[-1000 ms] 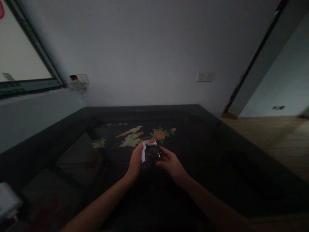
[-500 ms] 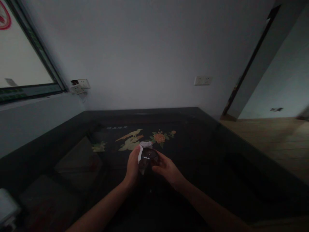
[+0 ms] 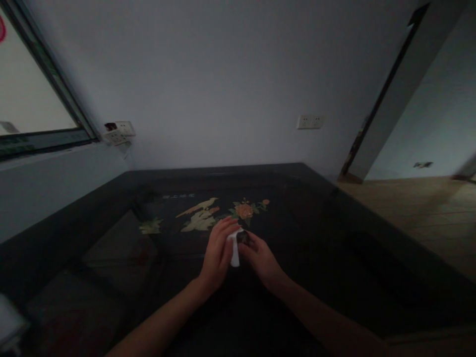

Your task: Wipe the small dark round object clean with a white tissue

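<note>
l hand [image 3: 218, 253] part-curled w/ white tissue [image 3: 235, 253] against dark glassy obj [image 3: 242, 237], r hand [image 3: 262, 259] gripping obj, contents unclear.

Glossy black rectangular tabletop [image 3: 312, 238] bears one line of small pale Chinese characters [image 3: 176, 196]: "上" second, "花" last; others blurred.
</note>
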### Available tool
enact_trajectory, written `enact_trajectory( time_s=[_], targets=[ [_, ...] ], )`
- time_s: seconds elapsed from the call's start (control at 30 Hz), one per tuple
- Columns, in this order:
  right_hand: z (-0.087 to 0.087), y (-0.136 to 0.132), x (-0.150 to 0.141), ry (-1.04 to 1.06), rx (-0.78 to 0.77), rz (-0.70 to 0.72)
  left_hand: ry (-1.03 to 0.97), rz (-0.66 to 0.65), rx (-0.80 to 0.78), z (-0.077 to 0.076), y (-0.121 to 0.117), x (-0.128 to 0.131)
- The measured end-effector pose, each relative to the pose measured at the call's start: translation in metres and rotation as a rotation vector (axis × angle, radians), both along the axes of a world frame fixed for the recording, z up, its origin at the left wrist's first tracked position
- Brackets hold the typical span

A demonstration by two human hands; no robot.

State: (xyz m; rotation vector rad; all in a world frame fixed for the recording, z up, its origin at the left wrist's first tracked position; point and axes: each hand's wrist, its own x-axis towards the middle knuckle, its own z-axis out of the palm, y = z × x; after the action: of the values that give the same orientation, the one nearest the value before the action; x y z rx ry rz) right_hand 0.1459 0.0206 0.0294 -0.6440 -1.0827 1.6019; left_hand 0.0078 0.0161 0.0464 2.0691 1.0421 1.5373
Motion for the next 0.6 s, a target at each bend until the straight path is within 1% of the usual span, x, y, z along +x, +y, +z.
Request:
enact_trajectory(
  time_s=[0.03,0.07,0.13,0.3,0.4,0.53,0.6],
  targets=[
    [-0.001,0.001,0.0,0.002,-0.016,-0.014,0.094,-0.004,0.086,0.0,0.0,-0.001],
    [-0.003,0.001,0.001,0.004,-0.037,-0.027,0.162,-0.008,0.138,-0.001,0.0,-0.001],
    [-0.005,0.002,0.001,0.007,-0.082,-0.048,0.201,-0.007,0.157,0.0,0.0,-0.002],
    [-0.003,0.003,0.003,-0.016,-0.13,-0.08,0.048,0.019,-0.012,0.005,0.001,-0.003],
    [0.0,0.002,0.004,-0.037,-0.141,-0.078,-0.02,0.011,-0.078,0.005,0.002,-0.002],
    [0.001,0.002,0.002,-0.045,-0.15,-0.099,-0.042,0.0,-0.121,-0.002,0.006,-0.003],
    [-0.001,0.002,0.002,-0.048,-0.145,-0.108,0.018,0.005,-0.075,-0.005,0.009,-0.004]
  ],
)
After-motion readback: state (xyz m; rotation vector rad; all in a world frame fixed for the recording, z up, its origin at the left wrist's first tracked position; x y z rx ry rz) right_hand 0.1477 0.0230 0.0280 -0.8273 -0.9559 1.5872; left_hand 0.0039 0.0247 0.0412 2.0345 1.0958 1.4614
